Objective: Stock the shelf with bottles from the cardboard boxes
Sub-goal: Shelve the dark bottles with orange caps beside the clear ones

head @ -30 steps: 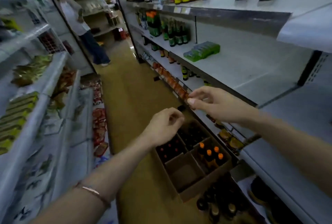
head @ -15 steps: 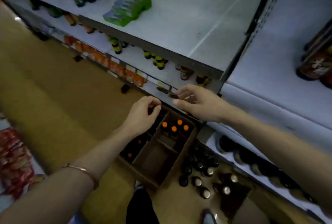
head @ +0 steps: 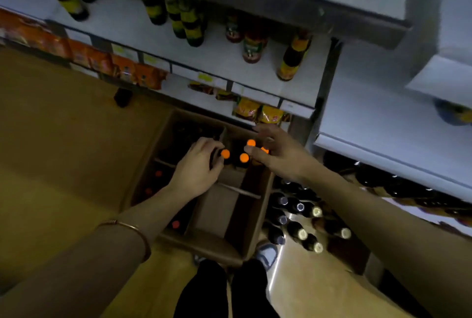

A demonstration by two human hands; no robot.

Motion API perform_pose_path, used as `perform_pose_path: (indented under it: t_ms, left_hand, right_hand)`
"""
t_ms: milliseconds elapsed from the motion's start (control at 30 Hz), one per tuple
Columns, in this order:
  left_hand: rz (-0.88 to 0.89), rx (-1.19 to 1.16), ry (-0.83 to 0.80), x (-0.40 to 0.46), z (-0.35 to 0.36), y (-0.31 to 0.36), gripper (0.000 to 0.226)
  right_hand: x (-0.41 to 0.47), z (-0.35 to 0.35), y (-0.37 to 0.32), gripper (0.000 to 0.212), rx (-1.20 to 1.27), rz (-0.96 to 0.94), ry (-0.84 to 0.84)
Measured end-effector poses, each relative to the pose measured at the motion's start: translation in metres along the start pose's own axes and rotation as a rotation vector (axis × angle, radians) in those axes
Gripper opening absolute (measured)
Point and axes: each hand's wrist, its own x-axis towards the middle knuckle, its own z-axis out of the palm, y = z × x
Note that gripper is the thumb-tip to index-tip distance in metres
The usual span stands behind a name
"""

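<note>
bottle caps orange | cardboard box brown | shelf white | floor tan

Dim shop aisle: tan floor beside white metal shelving with grey edges.

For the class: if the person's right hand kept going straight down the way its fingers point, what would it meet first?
Most likely the orange-capped bottles standing in the cardboard box. The right hand hangs spread just above them; one cap shows between its fingers. Depth is hard to judge, so contact may be very near.
</note>
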Motion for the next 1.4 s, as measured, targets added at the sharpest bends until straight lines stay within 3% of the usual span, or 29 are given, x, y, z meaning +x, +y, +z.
perform_pose_path:
  t_ms: [100,233,400,733,867,967,1067,1167,1300,1400]
  left_hand:
    - [0.010,0.020,-0.031,0.023,0.033,-0.033,0.039]
    - [-0.045,-0.001,-0.091,0.052,0.081,-0.078,0.048]
    - [-0.117,-0.032,-0.083,0.081,0.147,-0.125,0.060]
    - [-0.201,-0.205,-0.120,0.148,0.227,-0.189,0.092]
    - [-0.217,-0.246,-0.118,0.173,0.254,-0.206,0.073]
    - [-0.125,-0.165,0.037,0.171,0.273,-0.216,0.050]
    - [0.020,-0.090,0.150,0.163,0.285,-0.226,0.043]
    - [0.122,-0.095,0.120,0.162,0.289,-0.229,0.041]
    - [0.004,-0.339,-0.053,0.173,0.293,-0.234,0.039]
    - [-0.058,-0.431,-0.065,0.185,0.303,-0.242,0.040]
  right_hand:
    - [0.038,0.029,0.041,0.077,-0.018,-0.011,-0.001]
    - [0.078,0.064,0.101,0.057,0.043,0.050,0.020]
    - [0.114,0.104,0.174,0.058,0.026,0.066,-0.040]
    - [0.186,0.160,0.260,0.090,0.035,0.070,0.002]
    - [0.216,0.185,0.288,0.080,0.042,0.097,0.028]
    - [0.226,0.203,0.304,0.050,0.160,0.080,0.111]
    - [0.229,0.222,0.315,0.040,0.172,0.053,0.145]
    - [0.236,0.236,0.325,0.040,0.135,0.044,0.191]
    - [0.252,0.229,0.333,0.061,0.035,0.066,0.198]
    - [0.261,0.226,0.340,0.067,-0.037,0.061,0.145]
